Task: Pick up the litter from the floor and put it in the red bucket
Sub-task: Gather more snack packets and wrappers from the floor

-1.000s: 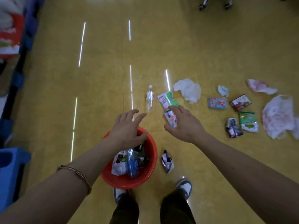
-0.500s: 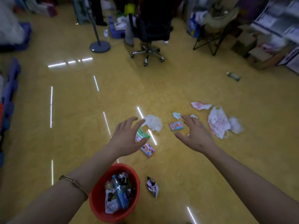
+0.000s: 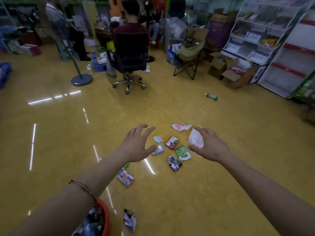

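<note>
The red bucket [image 3: 107,218] sits at the bottom edge under my left forearm, with wrappers and a bottle inside. My left hand [image 3: 136,144] hovers open above the yellow floor. My right hand [image 3: 210,145] is also open, in front of a white and pink plastic bag [image 3: 195,138]. Between the hands lie a small blue packet [image 3: 159,150], a dark red packet [image 3: 172,142], a green packet [image 3: 182,152] and a crumpled dark wrapper [image 3: 174,163]. A pink packet [image 3: 125,177] lies nearer. A crushed wrapper [image 3: 130,220] lies beside the bucket.
A person sits on a black office chair [image 3: 129,62] straight ahead. A fan stand [image 3: 81,79] is at the left, a folding chair [image 3: 189,57] and cardboard boxes [image 3: 228,70] at the right, before white shelves [image 3: 276,48]. A green bottle [image 3: 211,96] lies far right.
The view has lifted from the floor toward the room. The bucket has slid to the bottom edge. Both hands stay open and now reach over the cluster of packets further right.
</note>
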A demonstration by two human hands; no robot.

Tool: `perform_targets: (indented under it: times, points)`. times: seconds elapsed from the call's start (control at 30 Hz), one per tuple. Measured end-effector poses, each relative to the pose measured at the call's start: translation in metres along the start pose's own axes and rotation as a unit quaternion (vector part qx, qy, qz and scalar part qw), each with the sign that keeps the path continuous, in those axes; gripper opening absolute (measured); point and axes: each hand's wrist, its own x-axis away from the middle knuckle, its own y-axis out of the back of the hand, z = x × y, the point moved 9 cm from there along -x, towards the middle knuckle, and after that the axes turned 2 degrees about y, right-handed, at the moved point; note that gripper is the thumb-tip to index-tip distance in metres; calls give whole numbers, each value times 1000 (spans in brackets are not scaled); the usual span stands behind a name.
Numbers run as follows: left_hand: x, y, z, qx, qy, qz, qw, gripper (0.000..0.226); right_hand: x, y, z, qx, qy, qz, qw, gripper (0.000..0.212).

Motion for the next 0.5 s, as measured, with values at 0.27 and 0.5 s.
perform_targets:
  times: [0.27, 0.5]
  points:
    - [-41, -30, -76, -17, -23, 15, 999, 69, -2, 18, -96, -14, -31, 7, 999, 80]
    - [-107, -46, -98, -7, -29, 21, 999, 68, -48, 22, -133, -9, -36, 11, 999, 80]
